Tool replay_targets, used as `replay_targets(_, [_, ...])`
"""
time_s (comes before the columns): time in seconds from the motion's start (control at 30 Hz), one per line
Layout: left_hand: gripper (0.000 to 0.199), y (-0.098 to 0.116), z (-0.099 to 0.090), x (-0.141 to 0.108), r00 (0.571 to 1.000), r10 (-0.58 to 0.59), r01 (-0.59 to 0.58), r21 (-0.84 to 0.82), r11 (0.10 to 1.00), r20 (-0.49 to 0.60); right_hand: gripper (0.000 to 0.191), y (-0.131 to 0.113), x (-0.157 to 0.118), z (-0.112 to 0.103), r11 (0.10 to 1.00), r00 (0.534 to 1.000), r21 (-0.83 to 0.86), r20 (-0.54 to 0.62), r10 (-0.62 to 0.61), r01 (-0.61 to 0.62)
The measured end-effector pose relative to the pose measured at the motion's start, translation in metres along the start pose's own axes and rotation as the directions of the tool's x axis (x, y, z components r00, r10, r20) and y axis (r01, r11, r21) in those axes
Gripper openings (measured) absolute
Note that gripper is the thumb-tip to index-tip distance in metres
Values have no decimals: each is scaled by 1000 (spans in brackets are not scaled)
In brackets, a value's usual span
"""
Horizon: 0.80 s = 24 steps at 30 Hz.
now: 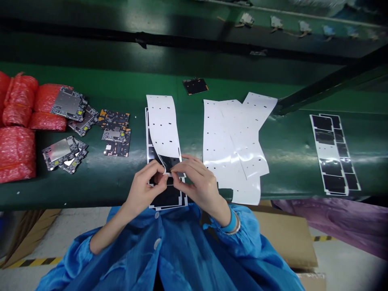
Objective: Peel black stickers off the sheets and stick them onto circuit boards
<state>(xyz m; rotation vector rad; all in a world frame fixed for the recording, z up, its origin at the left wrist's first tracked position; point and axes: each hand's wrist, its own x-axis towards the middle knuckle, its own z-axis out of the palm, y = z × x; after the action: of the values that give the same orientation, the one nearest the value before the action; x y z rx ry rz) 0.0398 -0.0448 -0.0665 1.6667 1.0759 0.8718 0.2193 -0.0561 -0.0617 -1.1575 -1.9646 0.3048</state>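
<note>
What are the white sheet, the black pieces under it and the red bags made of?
The white sheet: likely coated paper or plastic film, satiny, softly creased. The black pieces: thin glossy film or foil, hard to tell which. The red bags: shiny plastic bubble wrap, bubbles visible.

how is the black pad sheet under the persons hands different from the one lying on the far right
The sheet under the hands is pinched by the left hand and right hand, while the far-right sheet lies untouched. The first has a white slotted liner curling up over it; the far-right sheet has no such liner on top. The first bends up where pinched; the far-right one lies flat. Both carry black rectangular pads on white backing.
</note>
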Motion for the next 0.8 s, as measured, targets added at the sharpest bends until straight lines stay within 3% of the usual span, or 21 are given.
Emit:
replay_targets(0.23, [15,10,9,13,993,79,-91,154,984,85,14,4,-5,-17,990,992,-109,95,-79,89])
replay_targets(0.47, [15,24,24,22,964,134,-193,256,947,230,18,5,-14,-26,986,1000,-169,-30,-8,3])
replay_targets(0.7, [18,40,39,42,953,170,-197,85,977,251,18,4,-19,-55,958,969,-213,-194,150,-191])
replay_targets(0.8, [18,33,47,52,968,126,-129,1,992,216,16,13,-30,-76,926,885,-38,-311,346,-375])
